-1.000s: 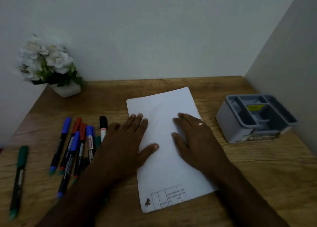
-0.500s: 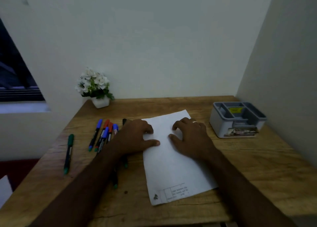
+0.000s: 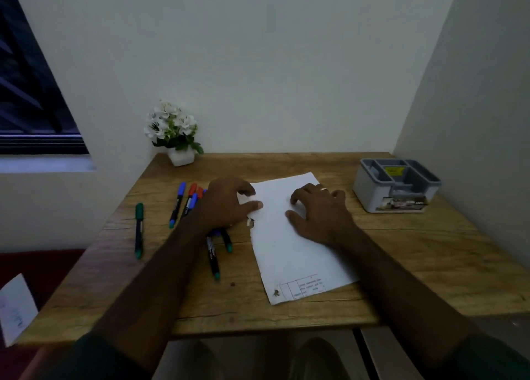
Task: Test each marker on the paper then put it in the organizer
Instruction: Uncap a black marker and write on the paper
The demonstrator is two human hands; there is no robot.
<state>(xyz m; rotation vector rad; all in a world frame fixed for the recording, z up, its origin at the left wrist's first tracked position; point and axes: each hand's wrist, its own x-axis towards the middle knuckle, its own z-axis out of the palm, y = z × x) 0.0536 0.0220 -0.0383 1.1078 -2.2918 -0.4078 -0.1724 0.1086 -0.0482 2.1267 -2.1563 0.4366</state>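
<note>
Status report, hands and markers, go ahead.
Left hand and right hand on paper, holding nothing. Markers untested, left of paper. Organizer empty, path clear.

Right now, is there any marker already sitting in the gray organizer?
No, the organizer shows only bare compartments, and the markers lie on the table left of the paper.

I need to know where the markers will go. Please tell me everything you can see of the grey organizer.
The organizer is a small grey box, plastic by its look, with rounded corners and an open top split by dividers into several compartments. A yellow label lies inside a rear compartment; a printed sticker runs along the front wall. No marker shows inside it. It stands upright on the wooden table, far right near the wall, apart from the paper. Neither hand touches it.
</note>
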